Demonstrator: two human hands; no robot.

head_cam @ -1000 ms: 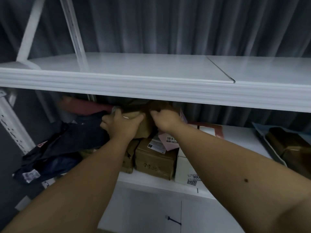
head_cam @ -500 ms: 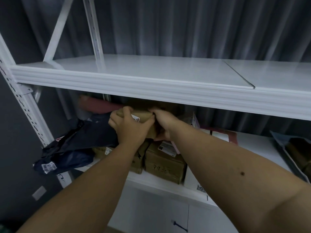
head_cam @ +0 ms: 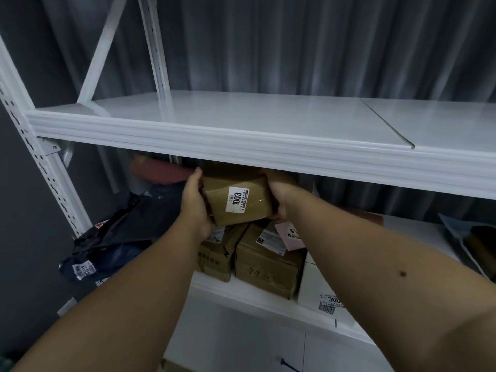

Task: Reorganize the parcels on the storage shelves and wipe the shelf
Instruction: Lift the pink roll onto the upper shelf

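Note:
A brown cardboard parcel (head_cam: 239,201) with a white "1003" label is held tilted just under the front lip of the upper shelf (head_cam: 241,149). My left hand (head_cam: 194,204) grips its left side and my right hand (head_cam: 279,187) grips its right side. Below it, two taped brown boxes (head_cam: 265,264) and a white box (head_cam: 319,294) sit on the lower shelf (head_cam: 241,294). A pink slip (head_cam: 291,234) lies on top of them. The upper shelf's white top is bare.
Dark plastic mailer bags (head_cam: 115,237) hang over the lower shelf's left end beside the slotted white upright (head_cam: 40,167). A reddish parcel (head_cam: 158,170) lies at the back. A grey-wrapped package (head_cam: 475,242) sits far right. Grey curtains hang behind.
Both hands have drawn the brown parcel forward from the back of the lower shelf and turned it, so its "1003" label now faces me. The camera has tilted upward.

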